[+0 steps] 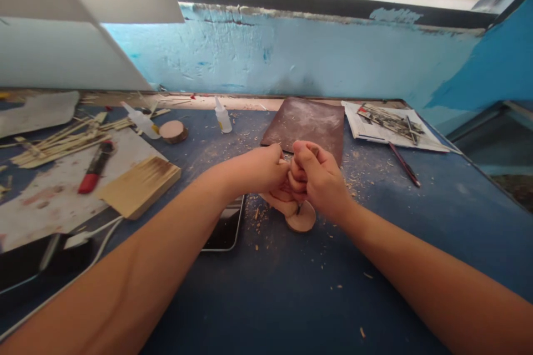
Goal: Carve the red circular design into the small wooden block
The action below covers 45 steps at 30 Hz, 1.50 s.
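My left hand (266, 171) and my right hand (322, 180) meet over the middle of the table, with their fingers curled against each other. Both are closed, and whatever they pinch between them is too small or too covered to make out. Just below them lies a thin round wooden disc (302, 219). A short dark thin piece shows at the disc's upper edge, close under my left fingers. Pale wood shavings (258, 213) are scattered around. Behind my hands lies a brown sheet (310, 117) dusted with pale powder, which looks like sandpaper.
Left are a phone (227, 227), a wooden block (141, 186), a red-and-black tool (96, 169), thin wood sticks (62, 141) and a wood slice (174, 131). Two small dropper bottles, one upright (224, 117), stand behind. Right lie a dark pencil-like tool (403, 165) and papers (353, 122) bearing scraps.
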{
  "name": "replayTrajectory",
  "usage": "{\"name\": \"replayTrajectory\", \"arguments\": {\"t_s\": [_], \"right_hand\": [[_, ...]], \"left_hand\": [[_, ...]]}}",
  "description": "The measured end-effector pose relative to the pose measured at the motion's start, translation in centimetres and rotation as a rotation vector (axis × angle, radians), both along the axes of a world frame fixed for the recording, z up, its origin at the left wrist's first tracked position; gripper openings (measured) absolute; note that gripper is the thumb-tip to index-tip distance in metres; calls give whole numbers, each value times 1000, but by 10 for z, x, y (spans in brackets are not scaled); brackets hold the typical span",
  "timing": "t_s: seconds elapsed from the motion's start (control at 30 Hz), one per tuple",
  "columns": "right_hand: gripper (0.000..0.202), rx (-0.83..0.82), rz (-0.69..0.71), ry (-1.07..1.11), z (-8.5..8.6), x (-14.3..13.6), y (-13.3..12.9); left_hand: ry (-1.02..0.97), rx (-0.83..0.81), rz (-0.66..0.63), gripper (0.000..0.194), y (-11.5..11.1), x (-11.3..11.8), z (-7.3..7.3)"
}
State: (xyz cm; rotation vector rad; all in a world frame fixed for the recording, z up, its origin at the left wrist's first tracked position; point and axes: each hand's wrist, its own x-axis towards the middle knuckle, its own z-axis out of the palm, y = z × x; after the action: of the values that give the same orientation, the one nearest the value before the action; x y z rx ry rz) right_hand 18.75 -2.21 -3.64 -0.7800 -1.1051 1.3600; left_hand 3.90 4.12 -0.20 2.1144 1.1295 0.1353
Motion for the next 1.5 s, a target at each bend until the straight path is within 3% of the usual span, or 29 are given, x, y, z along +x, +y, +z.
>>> {"name": "replayTrajectory", "arguments": {"t_s": [0.2, 0.33, 0.5, 0.63, 0.8, 1.0, 1.23, 1.5], "right_hand": [[36, 191, 26, -393, 0, 11, 0], [12, 328, -49, -596, 11, 21, 4], [25, 583, -42, -1070, 23, 40, -1], [30, 476, -6, -1102, 22, 71, -12], [30, 467, 94, -1369, 25, 101, -18], [27, 609, 82, -1433, 35, 105, -22], [36, 652, 279, -1594, 46, 110, -32], [22, 686, 271, -1566, 47, 107, -34]], "left_hand": [[2, 89, 35, 26, -21, -3, -3], [1, 151, 77, 26, -31, -6, -14], [-16, 183, 150, 36, -38, -15, -24], [-64, 188, 181, 46, -40, -22, -27], [-164, 174, 81, 54, -40, -32, -22], [-91, 79, -15, 86, -37, -47, -18], [-68, 87, -9, 86, -36, -49, -18], [-78, 105, -24, 84, -36, -52, -22]]}}
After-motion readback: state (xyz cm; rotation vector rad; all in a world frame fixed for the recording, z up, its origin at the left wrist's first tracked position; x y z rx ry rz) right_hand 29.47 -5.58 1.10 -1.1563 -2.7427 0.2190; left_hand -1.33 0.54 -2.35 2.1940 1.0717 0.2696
